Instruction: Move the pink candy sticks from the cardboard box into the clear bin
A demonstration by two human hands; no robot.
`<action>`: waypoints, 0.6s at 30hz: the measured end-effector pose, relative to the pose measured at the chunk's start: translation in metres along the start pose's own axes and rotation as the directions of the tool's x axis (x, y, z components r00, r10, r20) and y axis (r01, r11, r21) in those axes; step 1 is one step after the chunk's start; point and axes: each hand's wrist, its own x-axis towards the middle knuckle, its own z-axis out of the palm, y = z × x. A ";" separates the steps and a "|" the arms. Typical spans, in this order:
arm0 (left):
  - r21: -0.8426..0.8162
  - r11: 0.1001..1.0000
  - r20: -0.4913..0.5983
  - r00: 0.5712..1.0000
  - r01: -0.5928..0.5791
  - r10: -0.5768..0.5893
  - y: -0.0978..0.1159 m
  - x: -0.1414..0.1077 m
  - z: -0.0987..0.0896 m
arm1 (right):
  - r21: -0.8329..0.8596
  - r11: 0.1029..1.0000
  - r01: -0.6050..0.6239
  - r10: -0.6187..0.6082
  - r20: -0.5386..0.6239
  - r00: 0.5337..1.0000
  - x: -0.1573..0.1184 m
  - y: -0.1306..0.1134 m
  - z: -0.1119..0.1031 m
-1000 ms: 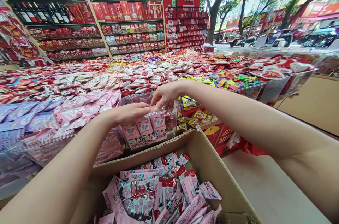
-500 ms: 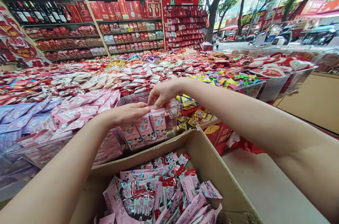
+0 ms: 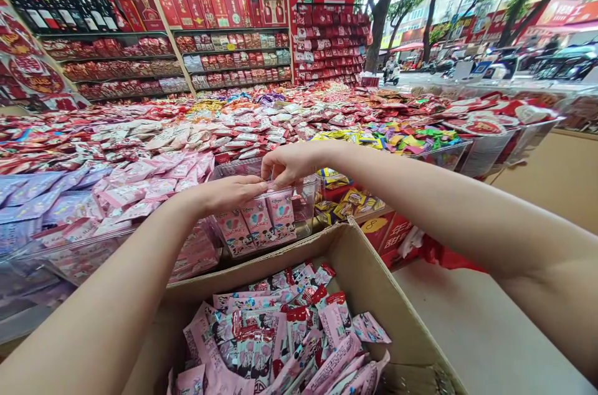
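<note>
Pink candy packets (image 3: 256,220) printed with cartoon mice stand upright in a row against the front wall of a clear plastic bin (image 3: 304,211). Over the bin's front edge lies my left hand (image 3: 237,191), open, with its fingers stretched flat above the packets. My right hand (image 3: 293,164) reaches down into the bin with bent, closed fingers, thumb near the left fingertips. Whatever its fingertips hold is hidden. Closer to me, a cardboard box (image 3: 378,276) contains many loose pink-and-red candy packets (image 3: 280,333).
Pink packets (image 3: 154,174) and lavender packets (image 3: 44,195) fill bins at left. Yellow packets (image 3: 354,200) lie right of the clear bin. Heaped red sweets (image 3: 261,127) cover the display behind. Shelves (image 3: 182,71) with boxes and bottles stand at the back, trees (image 3: 385,2) and street at right.
The view has shifted slightly. Both hands stay at the clear bin in nearly the same pose, the left one slightly farther right. A scooter rider shows more plainly on the street.
</note>
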 end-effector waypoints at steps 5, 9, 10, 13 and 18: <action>-0.032 0.999 0.043 0.999 -0.029 0.030 -0.005 0.002 0.000 | 0.036 0.999 -0.026 0.023 0.081 0.996 -0.004 -0.001 -0.002; -0.057 0.998 0.072 0.997 -0.032 0.036 -0.002 0.001 -0.001 | -0.030 1.000 -0.010 0.012 0.086 0.996 -0.001 0.003 -0.004; -0.063 0.997 0.081 0.996 -0.036 0.041 -0.001 0.001 -0.001 | -0.054 0.999 -0.001 0.005 0.076 0.997 0.001 0.003 -0.003; -0.041 0.999 0.080 0.996 -0.027 0.030 0.000 0.000 -0.002 | -0.132 0.990 0.042 -0.039 0.025 0.999 0.004 0.005 -0.002; 0.009 1.000 0.029 0.999 -0.027 0.027 -0.002 0.000 0.000 | -0.089 0.994 0.071 -0.067 0.045 0.997 0.002 0.002 -0.021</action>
